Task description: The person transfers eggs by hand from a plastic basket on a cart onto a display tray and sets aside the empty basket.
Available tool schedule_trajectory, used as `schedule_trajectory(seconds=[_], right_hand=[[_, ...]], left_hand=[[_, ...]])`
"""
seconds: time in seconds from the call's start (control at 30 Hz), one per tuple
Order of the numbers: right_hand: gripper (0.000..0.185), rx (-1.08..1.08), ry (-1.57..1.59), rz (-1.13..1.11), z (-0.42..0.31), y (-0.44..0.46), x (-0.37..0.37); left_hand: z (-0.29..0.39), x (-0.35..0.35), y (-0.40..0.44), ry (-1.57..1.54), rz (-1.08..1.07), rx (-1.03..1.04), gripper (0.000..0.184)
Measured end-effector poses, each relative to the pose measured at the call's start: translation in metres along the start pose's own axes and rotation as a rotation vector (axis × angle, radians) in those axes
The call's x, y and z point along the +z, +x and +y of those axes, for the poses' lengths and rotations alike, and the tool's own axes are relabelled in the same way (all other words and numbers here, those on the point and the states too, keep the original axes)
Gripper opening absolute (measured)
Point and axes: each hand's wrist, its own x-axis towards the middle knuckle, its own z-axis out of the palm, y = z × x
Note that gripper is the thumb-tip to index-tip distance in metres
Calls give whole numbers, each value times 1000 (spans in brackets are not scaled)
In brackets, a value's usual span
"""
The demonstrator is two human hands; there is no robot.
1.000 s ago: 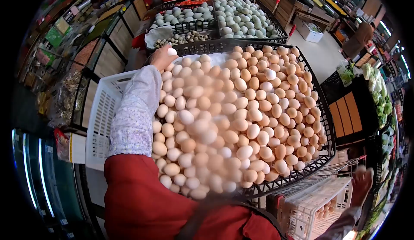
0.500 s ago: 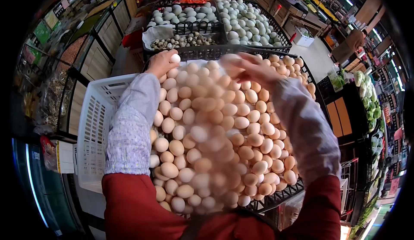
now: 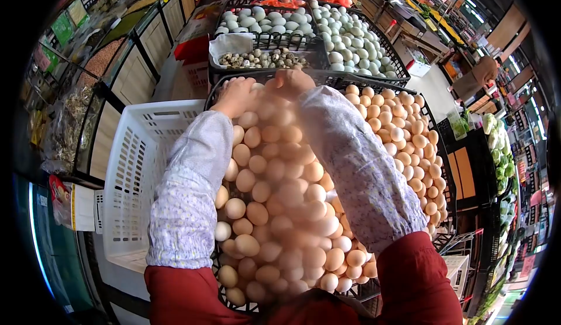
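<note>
As you look down from left to right, the white plastic crate with slotted walls (image 3: 125, 179) stands just outside your left forearm, close beside the wide black plastic lattice tray (image 3: 336, 81). Next comes your left hand (image 3: 235, 96), the nearer one to that crate, bent over the tray's far left corner with its fingers pointing right; you cannot tell whether they grip anything. A smooth pale oval egg (image 3: 257, 87) shows at those fingertips, in the narrow gap between your two hands, with too little of it visible to read its long axis. Just right of it your right hand (image 3: 292, 84) is curled by the far rim, and what it holds, if anything, is hidden. The smooth light-brown oval eggs (image 3: 246, 244) lie mostly on your side of both hands, their long axes pointing every way, blurred down the middle; those beyond your right forearm fill the tray's right side, nearer to your right hand
</note>
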Motion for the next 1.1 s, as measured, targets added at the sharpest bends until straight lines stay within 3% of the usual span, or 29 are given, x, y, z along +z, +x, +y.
schedule_trajectory(seconds=[0.2,0.27,0.37,0.47,0.53,0.57,0.6,0.67,0.73,0.87,0.9,1.0,1.03,1.07,1.1], right_hand=[[56,185,30,-28,5,8,20],[51,222,1,16,4,8,24],[48,245,-25,-45,12,17,37],[50,177,-132,33,5,13,37],[57,311,46,2,-9,-1,10],[59,241,34,-42,-6,-4,-3],[47,202,130,-23,-4,-13,-15],[46,61,159,-78,6,-32,-44],[44,-56,202,-5,29,-56,-61],[35,-177,351,-26,68,-155,-133],[34,-138,378,-61,74,-190,-155],[36,64,526,-100,109,-305,-215],[38,137,547,-59,115,-349,-237],[40,239,548,-5,122,-394,-259],[41,334,518,81,130,-442,-279]], left_hand=[[20,-12,-10,167,-55,-152,26],[20,-8,-12,226,4,-157,25],[21,-7,-15,202,135,9,25],[30,-13,-17,231,7,28,25],[35,-14,-19,233,31,-29,25],[37,-15,-19,232,56,-91,25],[38,-17,-20,233,51,-80,25],[40,-28,-20,146,-73,-149,29],[33,-25,-19,137,25,-99,28],[48,-48,-14,79,105,118,28],[69,-66,-13,-217,1,-14,29],[97,-71,-4,-366,-50,237,26],[124,-85,-4,-331,-138,210,27],[132,-79,0,-607,-203,204,27],[157,-85,-1,-666,-287,189,27]])
